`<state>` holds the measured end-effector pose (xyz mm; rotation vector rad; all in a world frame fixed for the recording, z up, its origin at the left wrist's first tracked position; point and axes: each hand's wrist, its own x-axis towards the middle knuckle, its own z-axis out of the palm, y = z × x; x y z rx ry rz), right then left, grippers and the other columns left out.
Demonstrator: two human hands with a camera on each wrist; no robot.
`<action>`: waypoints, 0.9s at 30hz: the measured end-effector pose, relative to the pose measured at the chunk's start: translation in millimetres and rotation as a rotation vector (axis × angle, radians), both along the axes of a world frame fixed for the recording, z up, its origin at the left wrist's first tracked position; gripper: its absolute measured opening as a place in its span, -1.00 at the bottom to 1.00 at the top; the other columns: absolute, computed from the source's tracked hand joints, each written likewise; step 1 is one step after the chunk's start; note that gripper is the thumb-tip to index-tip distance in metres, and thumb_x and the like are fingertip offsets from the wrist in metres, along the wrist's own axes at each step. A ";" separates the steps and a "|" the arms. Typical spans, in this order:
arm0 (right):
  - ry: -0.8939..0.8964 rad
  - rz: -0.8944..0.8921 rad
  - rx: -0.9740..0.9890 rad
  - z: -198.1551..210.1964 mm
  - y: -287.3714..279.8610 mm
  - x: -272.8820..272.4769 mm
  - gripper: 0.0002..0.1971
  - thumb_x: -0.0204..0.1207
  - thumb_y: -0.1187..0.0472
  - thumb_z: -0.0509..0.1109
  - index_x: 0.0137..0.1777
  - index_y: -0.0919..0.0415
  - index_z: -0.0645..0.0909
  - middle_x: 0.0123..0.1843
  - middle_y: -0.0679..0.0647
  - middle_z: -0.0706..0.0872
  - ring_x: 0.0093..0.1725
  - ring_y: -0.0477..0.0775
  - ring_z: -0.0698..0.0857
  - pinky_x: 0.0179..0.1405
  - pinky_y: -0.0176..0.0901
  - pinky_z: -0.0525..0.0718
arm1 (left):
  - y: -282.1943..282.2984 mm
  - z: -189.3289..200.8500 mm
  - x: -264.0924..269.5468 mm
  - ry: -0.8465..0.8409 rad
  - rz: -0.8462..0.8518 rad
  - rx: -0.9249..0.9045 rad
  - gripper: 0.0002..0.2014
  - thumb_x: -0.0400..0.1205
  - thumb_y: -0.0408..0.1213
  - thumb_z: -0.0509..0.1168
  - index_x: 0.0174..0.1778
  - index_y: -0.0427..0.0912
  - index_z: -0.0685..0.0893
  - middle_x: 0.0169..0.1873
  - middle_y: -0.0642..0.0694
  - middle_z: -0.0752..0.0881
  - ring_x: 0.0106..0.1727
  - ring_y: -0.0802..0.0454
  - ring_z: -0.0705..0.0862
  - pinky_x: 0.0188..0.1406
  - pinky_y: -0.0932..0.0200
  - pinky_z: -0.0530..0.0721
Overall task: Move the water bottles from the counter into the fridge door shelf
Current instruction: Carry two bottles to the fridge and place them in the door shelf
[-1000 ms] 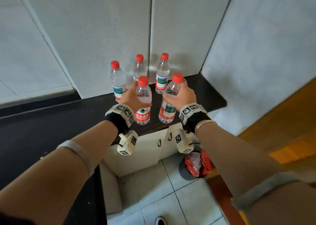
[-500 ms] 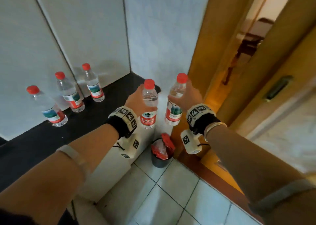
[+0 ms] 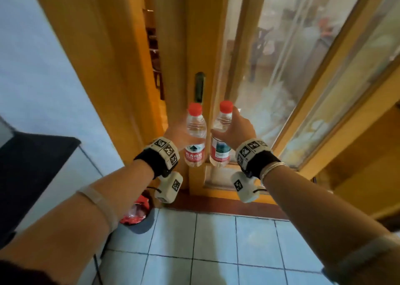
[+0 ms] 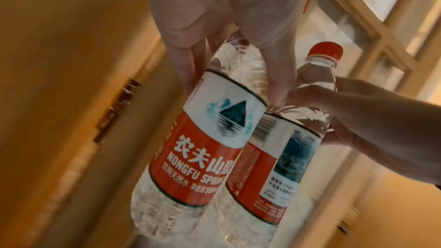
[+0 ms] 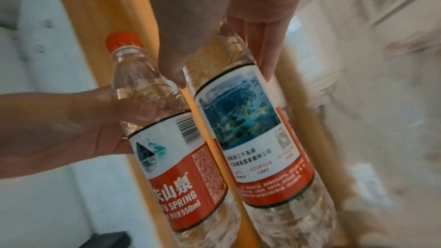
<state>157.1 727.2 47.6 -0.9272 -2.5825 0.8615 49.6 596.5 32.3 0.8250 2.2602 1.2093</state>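
I held 1 water bottle (image 3: 195, 137) tight in my left hand (image 3: 176, 131) and 1 more bottle (image 3: 221, 137) in my right hand (image 3: 240, 131), side by side by the wooden door (image 3: 179, 46), and I thought I should keep both standing up.

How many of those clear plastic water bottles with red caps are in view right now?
2. One clear red-capped water bottle is gripped in the left hand; the other bottle is in the right hand, side by side before a wooden sliding door. Others may be out of frame.
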 end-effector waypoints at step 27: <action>0.091 -1.005 0.079 24.3 328.4 346.4 -0.37 0.34 -0.04 0.55 0.29 0.16 0.33 0.21 0.18 0.72 0.15 0.21 0.74 0.06 0.01 0.68 | 478.4 17.7 274.1 0.055 -0.962 0.071 -0.27 0.20 -0.21 0.63 0.26 0.05 0.46 0.18 -0.02 0.69 0.22 -0.08 0.67 0.31 -0.21 0.57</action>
